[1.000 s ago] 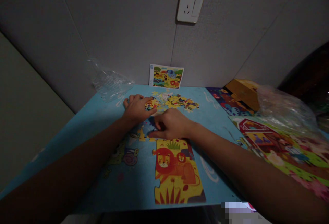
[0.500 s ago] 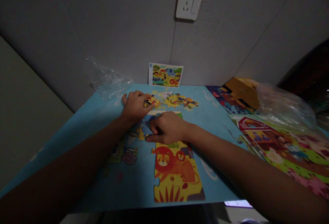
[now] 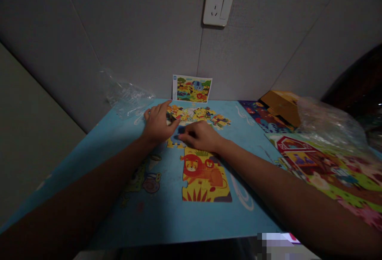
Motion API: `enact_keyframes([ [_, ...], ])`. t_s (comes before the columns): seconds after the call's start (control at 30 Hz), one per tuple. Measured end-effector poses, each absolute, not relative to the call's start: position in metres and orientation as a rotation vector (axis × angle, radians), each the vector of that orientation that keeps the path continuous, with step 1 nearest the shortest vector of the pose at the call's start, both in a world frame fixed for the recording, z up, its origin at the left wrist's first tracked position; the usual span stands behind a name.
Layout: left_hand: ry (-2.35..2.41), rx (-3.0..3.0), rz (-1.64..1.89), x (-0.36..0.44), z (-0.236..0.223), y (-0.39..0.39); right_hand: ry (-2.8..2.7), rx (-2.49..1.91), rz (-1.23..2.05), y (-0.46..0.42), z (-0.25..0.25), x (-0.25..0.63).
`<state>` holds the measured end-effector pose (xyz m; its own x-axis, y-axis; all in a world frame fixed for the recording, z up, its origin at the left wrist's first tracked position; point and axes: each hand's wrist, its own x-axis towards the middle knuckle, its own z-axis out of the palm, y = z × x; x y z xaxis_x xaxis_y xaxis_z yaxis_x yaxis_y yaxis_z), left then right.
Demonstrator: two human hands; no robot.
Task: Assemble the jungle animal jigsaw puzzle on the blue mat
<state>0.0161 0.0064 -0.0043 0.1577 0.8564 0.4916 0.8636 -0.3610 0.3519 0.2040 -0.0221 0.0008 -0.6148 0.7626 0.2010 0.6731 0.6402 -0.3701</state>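
Note:
A partly joined jigsaw puzzle (image 3: 205,176) lies on the blue table mat (image 3: 119,224), with a lion and a cub on its near part and a blue patch at its far left. My right hand (image 3: 201,136) is curled over the far part, fingers bent in and pressed on the puzzle; the surface beneath it is hidden. My left hand (image 3: 159,124) rests with fingers spread beside the heap of loose puzzle pieces (image 3: 204,114), its thumb close to the puzzle's far left corner.
A reference picture card (image 3: 192,88) leans on the wall below a socket (image 3: 219,3). Clear plastic wrap (image 3: 128,96) sits at the far left. To the right are a farm picture (image 3: 328,172), an orange-brown box (image 3: 282,106) and more clear plastic (image 3: 331,122).
The joined puzzle has slid away from the table's near edge, toward the loose pieces, with my right hand on it. My left fingers have spread wider.

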Motion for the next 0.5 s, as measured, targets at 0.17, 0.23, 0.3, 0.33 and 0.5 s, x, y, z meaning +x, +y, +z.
enact_keyframes([
  [0.17, -1.557, -2.572, -1.156, 0.015, -0.004, 0.003, -1.86, -1.444, 0.433, -0.006, -0.006, 0.216],
  [0.23, -1.444, -2.687, -1.138, 0.015, -0.003, 0.001, -1.734, -1.37, 0.635, 0.001, -0.009, 0.22],
  [0.3, -1.373, -2.773, -1.071, 0.015, -0.004, 0.0, -1.648, -1.27, 0.81, 0.007, -0.012, 0.224],
  [0.33, -1.366, -2.79, -1.034, 0.015, -0.005, 0.001, -1.594, -1.248, 0.848, 0.009, -0.013, 0.225],
  [0.5, -1.658, -2.65, -0.804, 0.014, -0.013, 0.01, -1.453, -1.46, 0.523, 0.02, -0.013, 0.245],
])
